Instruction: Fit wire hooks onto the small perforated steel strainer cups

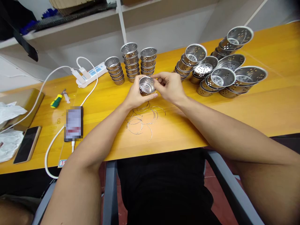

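Observation:
My left hand (134, 95) is wrapped around a small perforated metal cup (147, 85), whose open mouth faces up toward me. At the cup's right rim, the thumb and forefinger of my right hand (170, 87) are pinched together. What is between those fingertips is too small to make out. Just below the hands, several thin curved metal wires (141, 125) lie loose on the yellow wooden table (178, 134).
Stacks of similar cups stand behind my hands (130, 59) and to the right (221, 78). Leftward are a power strip (91, 75) with white cables, a charging phone (73, 123), a yellow-green screwdriver (56, 101), another phone (27, 144) and a cardboard box (32, 103).

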A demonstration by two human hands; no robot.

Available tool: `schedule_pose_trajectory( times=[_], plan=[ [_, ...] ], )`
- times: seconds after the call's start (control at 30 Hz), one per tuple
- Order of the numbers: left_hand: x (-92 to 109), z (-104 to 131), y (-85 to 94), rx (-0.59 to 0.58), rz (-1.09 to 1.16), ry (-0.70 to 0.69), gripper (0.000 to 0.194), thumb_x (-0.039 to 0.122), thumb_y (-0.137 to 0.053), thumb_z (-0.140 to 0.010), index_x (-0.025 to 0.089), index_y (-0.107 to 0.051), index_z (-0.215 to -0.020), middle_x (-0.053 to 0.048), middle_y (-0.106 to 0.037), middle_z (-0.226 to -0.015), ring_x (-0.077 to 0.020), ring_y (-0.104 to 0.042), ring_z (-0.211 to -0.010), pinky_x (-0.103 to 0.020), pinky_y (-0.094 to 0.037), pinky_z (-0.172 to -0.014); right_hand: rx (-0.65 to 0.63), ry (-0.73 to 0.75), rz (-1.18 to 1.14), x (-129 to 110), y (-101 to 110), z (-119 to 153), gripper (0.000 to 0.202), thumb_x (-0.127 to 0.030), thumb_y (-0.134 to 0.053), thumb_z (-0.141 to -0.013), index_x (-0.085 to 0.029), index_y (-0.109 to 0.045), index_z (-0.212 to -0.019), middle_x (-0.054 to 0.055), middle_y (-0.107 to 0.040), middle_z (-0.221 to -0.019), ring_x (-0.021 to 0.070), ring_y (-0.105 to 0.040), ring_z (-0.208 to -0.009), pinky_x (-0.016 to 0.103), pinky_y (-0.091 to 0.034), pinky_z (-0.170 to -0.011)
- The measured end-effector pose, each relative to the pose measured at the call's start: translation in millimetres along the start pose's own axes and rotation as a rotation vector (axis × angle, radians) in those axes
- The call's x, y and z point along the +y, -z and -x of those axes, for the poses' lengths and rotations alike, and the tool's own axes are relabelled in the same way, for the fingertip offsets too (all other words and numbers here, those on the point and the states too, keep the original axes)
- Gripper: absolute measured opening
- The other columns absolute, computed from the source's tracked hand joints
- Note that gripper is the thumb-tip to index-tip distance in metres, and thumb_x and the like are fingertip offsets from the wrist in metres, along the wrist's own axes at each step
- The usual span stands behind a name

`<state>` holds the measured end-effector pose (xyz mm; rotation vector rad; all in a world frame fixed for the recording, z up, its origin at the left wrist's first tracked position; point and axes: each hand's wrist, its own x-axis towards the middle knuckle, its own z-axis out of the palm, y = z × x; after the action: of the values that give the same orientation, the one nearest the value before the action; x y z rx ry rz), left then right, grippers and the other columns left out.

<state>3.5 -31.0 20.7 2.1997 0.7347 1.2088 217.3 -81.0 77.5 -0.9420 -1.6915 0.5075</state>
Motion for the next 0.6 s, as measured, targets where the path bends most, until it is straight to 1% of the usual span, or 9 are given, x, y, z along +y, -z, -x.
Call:
schedule_pose_trajectory(
  times=[0.1,0.17,0.23,0.3,0.33,0.4,0.47,0.6],
  plan=[
    [5,0,2.9,0.009,0.040,0.007,0.101,0.094,-0.085,-0.084,0.026,-0.048,-0.150,-0.012,-0.072,-0.143,-0.0286,-0.078,-0.127,-0.045,-0.063,-0.115,-0.010,0.040,-0.127,-5,0,-1,0.045,-0.068,-0.082,-0.104,-0.023,-0.088,-0.101,0.003,-0.072,-0.079,0.0176,-0.057,-0.067,0.035,-0.046,-0.064],
    [6,-1,6.1,0.017,0.083,0.013,0.095,0.092,-0.084,-0.086,0.025,-0.052,-0.145,-0.011,-0.075,-0.136,-0.0259,-0.079,-0.120,-0.041,-0.064,-0.108,-0.095,0.040,-0.234,-8,3,-3,0.054,-0.078,-0.082,-0.101,-0.024,-0.087,-0.101,0.005,-0.079,-0.088,0.0173,-0.059,-0.069,0.034,-0.047,-0.062],
    [7,-2,9.1,0.018,0.128,0.026,0.088,0.088,-0.085,-0.088,0.024,-0.055,-0.141,-0.010,-0.077,-0.130,-0.0236,-0.079,-0.114,-0.039,-0.065,-0.103,-0.215,0.004,-0.333,-11,7,-4,0.059,-0.083,-0.087,-0.094,-0.026,-0.086,-0.105,0.005,-0.080,-0.091,0.0151,-0.056,-0.064,0.033,-0.045,-0.057],
    [8,-4,11.0,0.005,0.164,0.034,0.085,0.085,-0.088,-0.088,0.024,-0.058,-0.139,-0.009,-0.078,-0.127,-0.0223,-0.079,-0.111,-0.038,-0.065,-0.100,-0.302,-0.038,-0.409,-12,11,-6,0.061,-0.083,-0.096,-0.085,-0.027,-0.084,-0.103,0.002,-0.076,-0.085,0.0129,-0.051,-0.058,0.032,-0.040,-0.052],
    [8,-4,11.3,-0.004,0.178,0.030,0.086,0.085,-0.090,-0.087,0.023,-0.059,-0.139,-0.009,-0.078,-0.128,-0.0224,-0.079,-0.112,-0.037,-0.065,-0.100,-0.321,-0.052,-0.434,-13,13,-7,0.061,-0.082,-0.100,-0.081,-0.027,-0.082,-0.099,0.000,-0.073,-0.080,0.0123,-0.049,-0.056,0.032,-0.038,-0.050],
    [9,-5,10.6,-0.016,0.189,0.006,0.092,0.084,-0.094,-0.081,0.023,-0.059,-0.140,-0.010,-0.078,-0.132,-0.0239,-0.080,-0.116,-0.038,-0.065,-0.103,-0.322,-0.069,-0.466,-14,13,-8,0.062,-0.081,-0.104,-0.076,-0.027,-0.078,-0.091,-0.002,-0.068,-0.072,0.0118,-0.047,-0.053,0.031,-0.036,-0.048],
    [8,-5,8.9,-0.013,0.169,-0.020,0.094,0.083,-0.096,-0.080,0.023,-0.057,-0.142,-0.011,-0.077,-0.136,-0.0251,-0.080,-0.120,-0.040,-0.065,-0.107,-0.304,-0.083,-0.483,-14,12,-8,0.063,-0.080,-0.106,-0.074,-0.026,-0.076,-0.087,-0.003,-0.066,-0.067,0.0118,-0.047,-0.050,0.031,-0.034,-0.046],
    [4,-3,6.3,-0.013,0.096,-0.036,0.085,0.075,-0.091,-0.089,0.022,-0.055,-0.145,-0.012,-0.076,-0.136,-0.0257,-0.080,-0.120,-0.045,-0.064,-0.113,-0.302,-0.118,-0.486,-12,10,-9,0.065,-0.081,-0.106,-0.072,-0.025,-0.074,-0.085,-0.002,-0.065,-0.062,0.0128,-0.050,-0.047,0.030,-0.033,-0.043]
  ],
)
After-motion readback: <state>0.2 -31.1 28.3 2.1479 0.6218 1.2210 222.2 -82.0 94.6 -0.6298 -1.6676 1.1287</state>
